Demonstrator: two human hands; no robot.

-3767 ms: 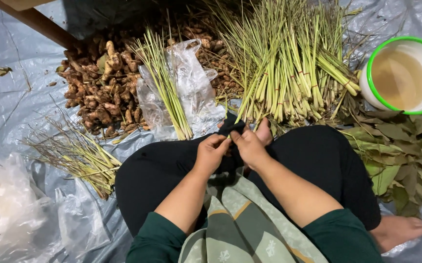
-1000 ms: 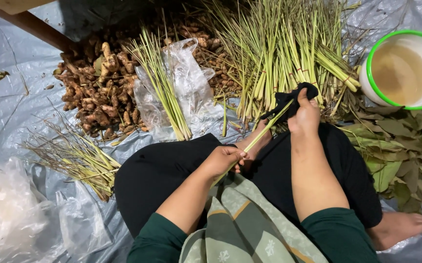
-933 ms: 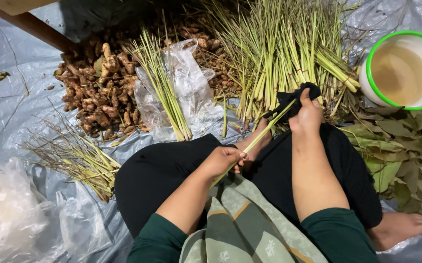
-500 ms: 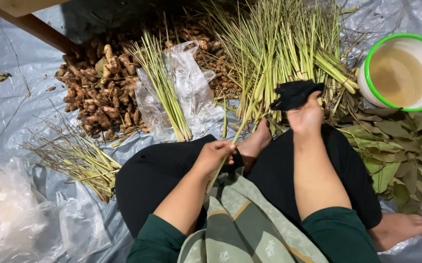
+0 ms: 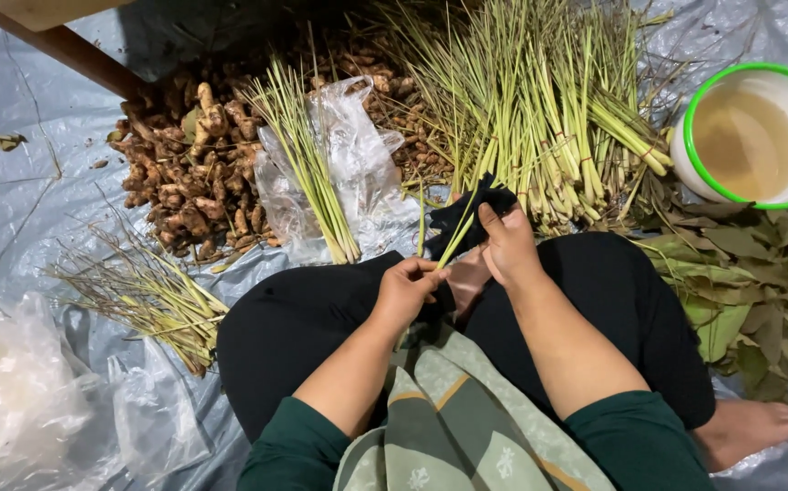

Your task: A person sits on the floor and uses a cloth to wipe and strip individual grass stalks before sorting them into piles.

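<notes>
My left hand [image 5: 408, 289] pinches the thick end of a green lemongrass stalk [image 5: 456, 245] above my lap. My right hand [image 5: 508, 244] grips a black cloth [image 5: 462, 216] that is wrapped around the same stalk a little further up. The stalk's thin tip is hidden in the cloth. Just beyond my hands lies a big pile of lemongrass [image 5: 539, 109].
A smaller lemongrass bunch [image 5: 308, 155] lies on a clear plastic bag beside a heap of brown roots [image 5: 185, 173]. A white bucket with a green rim [image 5: 748, 136] holds cloudy water at right, above loose green leaves [image 5: 748, 282]. Dry trimmings [image 5: 139, 291] and crumpled plastic [image 5: 12, 391] lie left.
My right hand and the cloth slid out along the stalk toward the pile, then came back near my left hand. My left hand stayed on the stalk's thick end.
</notes>
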